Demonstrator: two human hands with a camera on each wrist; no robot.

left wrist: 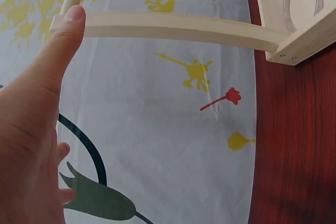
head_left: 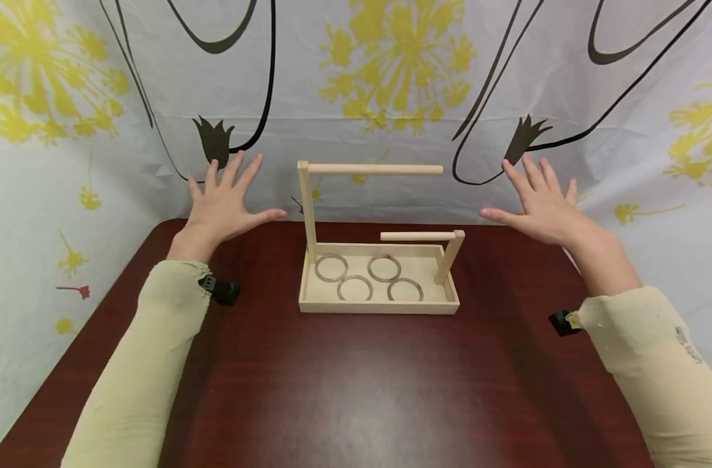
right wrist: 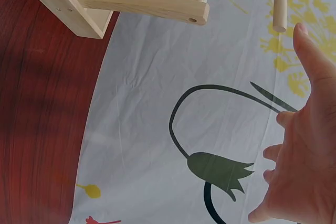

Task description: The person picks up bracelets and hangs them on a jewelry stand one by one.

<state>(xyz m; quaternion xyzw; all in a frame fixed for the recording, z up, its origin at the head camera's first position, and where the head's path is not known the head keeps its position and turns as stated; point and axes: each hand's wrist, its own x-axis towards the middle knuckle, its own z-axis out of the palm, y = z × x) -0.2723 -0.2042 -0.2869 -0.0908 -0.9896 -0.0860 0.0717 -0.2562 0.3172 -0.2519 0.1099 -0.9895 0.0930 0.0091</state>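
A shallow wooden tray (head_left: 379, 307) stands toward the back of the table, with a post and bar at each end. The tall left post (head_left: 307, 208) carries a long upper bar (head_left: 373, 169); the short right post (head_left: 450, 257) carries a lower bar (head_left: 417, 236). Several thin, clear-looking rings (head_left: 331, 280) lie flat in the tray. My left hand (head_left: 218, 205) is raised left of the stand, fingers spread and holding nothing. On the other side, my right hand (head_left: 543, 201) is likewise raised with spread fingers. Neither hand touches the stand.
The dark red wooden table (head_left: 356, 383) spreads out in front of the tray. Behind it hangs a white curtain (head_left: 297, 84) with yellow flowers and dark stems, which also runs along both sides. A small black device (head_left: 223, 290) sits at each wrist, beside the sleeve cuffs.
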